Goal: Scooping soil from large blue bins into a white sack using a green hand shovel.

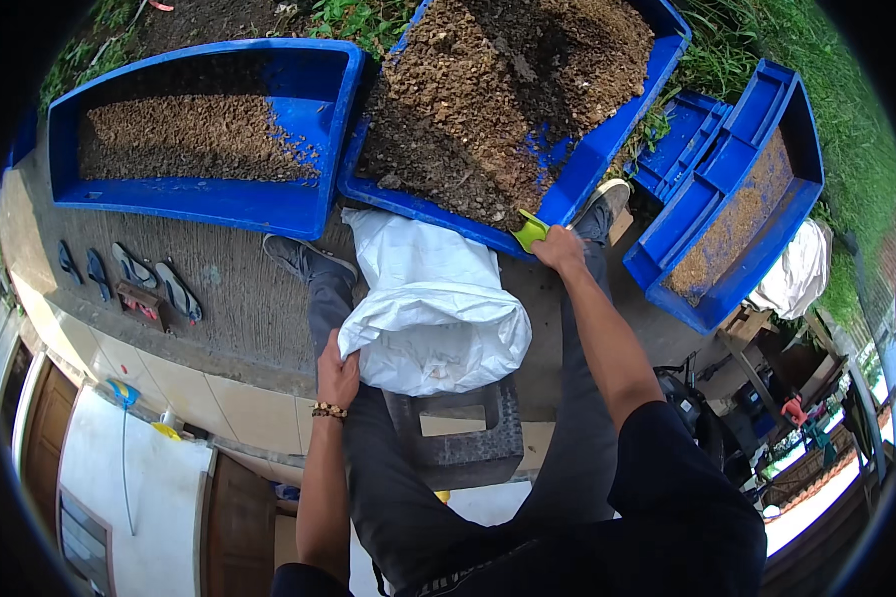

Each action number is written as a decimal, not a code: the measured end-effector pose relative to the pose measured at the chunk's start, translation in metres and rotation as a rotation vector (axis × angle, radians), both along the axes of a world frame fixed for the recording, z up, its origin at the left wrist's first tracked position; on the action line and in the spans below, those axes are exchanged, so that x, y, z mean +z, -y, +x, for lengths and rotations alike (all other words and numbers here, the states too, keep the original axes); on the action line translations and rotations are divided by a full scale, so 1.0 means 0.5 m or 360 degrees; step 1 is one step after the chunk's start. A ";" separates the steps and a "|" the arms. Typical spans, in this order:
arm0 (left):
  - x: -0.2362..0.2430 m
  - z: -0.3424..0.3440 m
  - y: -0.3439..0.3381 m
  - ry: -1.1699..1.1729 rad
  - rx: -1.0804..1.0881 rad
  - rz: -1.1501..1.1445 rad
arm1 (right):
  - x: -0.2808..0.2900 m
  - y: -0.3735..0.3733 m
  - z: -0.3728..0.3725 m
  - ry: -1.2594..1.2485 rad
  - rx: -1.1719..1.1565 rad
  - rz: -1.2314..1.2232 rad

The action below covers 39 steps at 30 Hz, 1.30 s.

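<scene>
My left hand (337, 376) grips the left rim of a white woven sack (423, 254), whose mouth gapes between my legs. In my right hand (560, 249) is a lime-green scoop (530, 230), held at the near corner of the middle blue tray (607, 147). The scoop's front meets the crumbly brown material (458, 114) heaped in that tray. Part of the scoop is covered by my fingers. How full the sack is, I cannot tell.
Another blue tray (199, 196) with brown granules stands at the left. A smaller blue tray (712, 316) lies right, beside a white sack (796, 269). Behind the open sack is a dark stool (503, 448). Sandals (177, 291) lie on the concrete; my shoes flank the sack.
</scene>
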<state>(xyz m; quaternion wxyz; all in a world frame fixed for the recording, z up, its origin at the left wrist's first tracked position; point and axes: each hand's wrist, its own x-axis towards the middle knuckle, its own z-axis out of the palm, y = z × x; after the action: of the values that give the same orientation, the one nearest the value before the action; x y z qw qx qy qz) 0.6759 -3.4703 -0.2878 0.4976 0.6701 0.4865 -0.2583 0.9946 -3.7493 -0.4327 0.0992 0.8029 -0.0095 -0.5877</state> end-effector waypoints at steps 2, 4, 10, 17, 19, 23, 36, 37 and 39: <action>0.020 -0.018 0.009 0.0167 0.0025 -0.0089 | -0.013 0.062 -0.022 0.0137 0.0023 0.0052; 0.059 -0.022 0.011 0.0185 0.0083 -0.0142 | -0.009 0.072 -0.037 0.0150 -0.0012 0.0102; 0.138 -0.005 0.028 0.0038 0.0276 -0.0220 | -0.044 0.059 -0.057 0.0190 -0.0050 0.0277; 0.050 0.115 -0.048 -0.0192 -0.0156 0.0502 | -0.154 -0.084 -0.071 0.0301 -0.0039 0.0627; 0.038 0.131 -0.056 -0.0127 -0.0348 0.0694 | -0.179 -0.067 -0.084 0.0275 -0.0069 0.0641; 0.032 0.130 -0.049 0.0019 -0.0040 0.0434 | -0.229 0.024 -0.108 0.0279 -0.0269 0.0968; 0.052 0.179 -0.068 -0.0245 -0.0457 0.0516 | -0.225 -0.076 -0.071 0.0173 -0.0699 0.1241; 0.048 0.204 -0.073 -0.0224 -0.0524 0.0502 | -0.210 -0.058 -0.064 0.0230 -0.0632 0.1224; 0.031 0.225 -0.074 -0.0158 -0.0594 0.0555 | -0.180 -0.020 -0.040 0.0291 -0.0548 0.1217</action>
<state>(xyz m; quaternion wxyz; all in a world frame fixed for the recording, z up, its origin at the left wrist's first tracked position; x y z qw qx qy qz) 0.7883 -3.4336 -0.2722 0.2938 0.8104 0.4154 -0.2906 0.9743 -3.7392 -0.5225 -0.3063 0.8174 0.0665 -0.4833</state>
